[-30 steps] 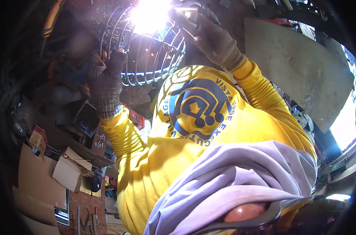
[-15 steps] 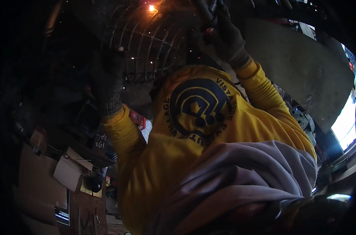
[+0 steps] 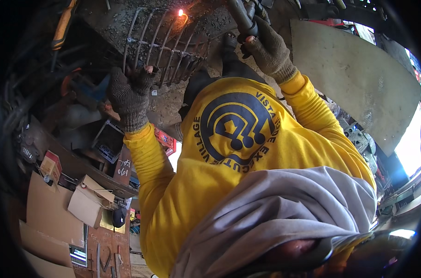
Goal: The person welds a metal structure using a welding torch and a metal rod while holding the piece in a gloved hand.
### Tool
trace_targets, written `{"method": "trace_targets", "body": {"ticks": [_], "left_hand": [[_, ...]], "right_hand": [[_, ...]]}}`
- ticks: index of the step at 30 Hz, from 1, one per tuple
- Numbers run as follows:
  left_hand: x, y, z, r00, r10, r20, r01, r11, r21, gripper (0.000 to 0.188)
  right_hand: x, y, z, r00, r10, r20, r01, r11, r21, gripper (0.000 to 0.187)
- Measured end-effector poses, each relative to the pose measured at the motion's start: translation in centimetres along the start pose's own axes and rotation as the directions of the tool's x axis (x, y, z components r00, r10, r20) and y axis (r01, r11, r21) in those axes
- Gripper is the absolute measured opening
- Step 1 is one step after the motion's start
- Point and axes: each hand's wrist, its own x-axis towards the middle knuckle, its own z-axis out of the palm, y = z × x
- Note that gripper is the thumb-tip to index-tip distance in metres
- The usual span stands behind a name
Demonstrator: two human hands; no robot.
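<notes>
- Bar frame [image 3: 162,46], metal, curved bars: set ahead of the yellow shirt [image 3: 238,185]; orange glow [image 3: 181,12] at its far edge.
- Left hand [image 3: 131,90], gloved: curled at the frame's near left corner — apparently grasping it.
- Right hand [image 3: 270,51], gloved: clasped around a grey tubular holder [image 3: 240,16], right of the frame.
- Step, as judged: hot joining, paused — steadiness and fingers kept off the glow are called for next.

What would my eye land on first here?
Probably the small orange glow at the top, on the rack of metal bars that the gloved left hand holds. Next comes the bright yellow top filling the middle. At upper right, the gloved right hand grips a dark tool.
</notes>
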Motion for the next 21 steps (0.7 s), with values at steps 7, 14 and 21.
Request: {"method": "trace_targets", "body": {"ticks": [7,14,21], "left_hand": [[-0.9,-0.9,-0.1,0.999,0.036,0.016,-0.039,0.98,0.196,0.061],[-2.0,-3.1,0.2,0.995,-0.053,-0.08,0.039,0.984,-0.173,0.056],[-3.3,-4.1,-0.1,0.905,-0.391,0.17,0.349,0.449,-0.823,0.019]], "right_hand": [[-0.5,0.2,0.0,1.0,0.009,0.017,-0.009,1.0,0.019,0.062],[-0.3,1.0,0.0,1.0,0.027,0.003,-0.028,0.994,0.107,0.065],[-0.4,1.7,0.3,0.994,0.102,-0.036,-0.086,0.95,0.3,0.066]]}}
